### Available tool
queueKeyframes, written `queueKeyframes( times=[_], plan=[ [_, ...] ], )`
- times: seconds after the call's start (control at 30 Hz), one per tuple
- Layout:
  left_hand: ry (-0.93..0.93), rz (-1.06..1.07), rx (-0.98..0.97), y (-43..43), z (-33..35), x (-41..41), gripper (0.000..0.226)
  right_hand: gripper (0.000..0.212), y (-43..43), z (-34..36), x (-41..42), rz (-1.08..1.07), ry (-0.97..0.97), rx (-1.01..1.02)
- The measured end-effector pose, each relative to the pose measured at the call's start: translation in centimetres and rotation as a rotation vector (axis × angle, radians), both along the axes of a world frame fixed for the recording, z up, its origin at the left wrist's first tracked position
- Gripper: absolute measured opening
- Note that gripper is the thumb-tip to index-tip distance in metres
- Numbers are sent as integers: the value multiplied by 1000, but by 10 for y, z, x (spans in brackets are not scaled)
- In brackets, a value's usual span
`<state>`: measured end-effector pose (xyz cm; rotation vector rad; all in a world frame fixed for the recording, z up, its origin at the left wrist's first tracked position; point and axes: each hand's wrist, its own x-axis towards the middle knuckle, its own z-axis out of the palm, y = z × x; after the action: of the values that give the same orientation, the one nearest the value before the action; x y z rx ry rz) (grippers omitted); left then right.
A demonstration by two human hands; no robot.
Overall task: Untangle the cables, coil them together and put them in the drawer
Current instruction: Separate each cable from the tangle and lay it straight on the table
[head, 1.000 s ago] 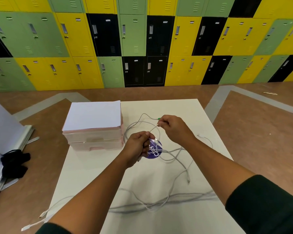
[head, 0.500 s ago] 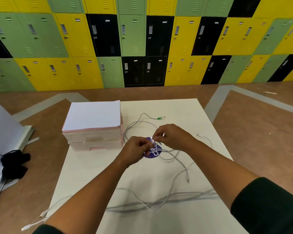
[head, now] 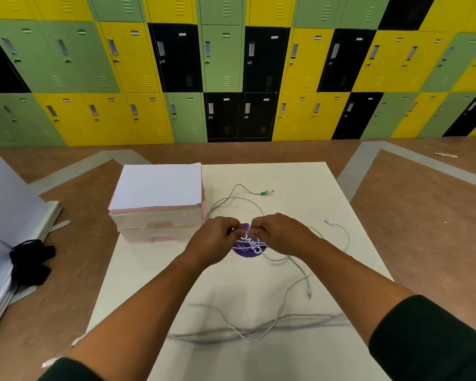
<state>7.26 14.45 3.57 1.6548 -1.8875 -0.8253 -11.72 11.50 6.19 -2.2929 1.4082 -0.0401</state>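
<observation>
Cables (head: 242,331) sprawl across the white table (head: 226,281), thin and pale grey, still tangled. One bunch runs along the near edge. Other strands loop up past a round purple sticker (head: 245,250) in the middle of the tabletop. One end with a green plug (head: 264,192) lies farther back, and another end rests well out to the right.

Over the sticker the person's two hands meet, almost touching. The left hand (head: 217,240) has its fingers curled in and pinches a strand at the fingertips. The right hand (head: 278,235) does the same just beside it, so a short piece of cable sits between them.

Behind and to the left of the hands stands a small pink drawer unit (head: 160,224), both drawers pushed in, with a white sheet of paper (head: 157,185) on top. None of the cable is inside it.

A black cloth (head: 30,262) lies on the floor to the left, and green, yellow and black lockers (head: 223,56) fill the far wall.
</observation>
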Motion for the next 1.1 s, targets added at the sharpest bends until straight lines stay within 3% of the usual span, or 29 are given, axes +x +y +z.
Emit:
queueKeyframes(
  times=[0.2,0.33,0.47,0.6,0.83,0.97,1.03,1.1],
  plan=[
    [-212,-64,-110,7,-5,16,21,21,2,-10,5,60,44,41],
    [-350,-132,-60,20,-13,24,23,19,3,-14,15,49,132,43],
    [-263,-83,75,23,-20,32,27,18,9,-16,33,-21,67,58],
    [-186,-59,49,32,-20,31,25,17,17,-18,54,-27,-35,102],
    [-426,25,-168,53,-32,51,27,38,23,-28,59,-15,53,88],
    [-525,30,-183,59,-44,59,31,22,33,-34,72,71,-27,216],
    [-526,28,-190,63,-51,57,29,22,37,-39,83,90,-61,184],
    [-410,65,-149,69,-57,63,26,21,40,-46,93,56,-95,166]
  ],
)
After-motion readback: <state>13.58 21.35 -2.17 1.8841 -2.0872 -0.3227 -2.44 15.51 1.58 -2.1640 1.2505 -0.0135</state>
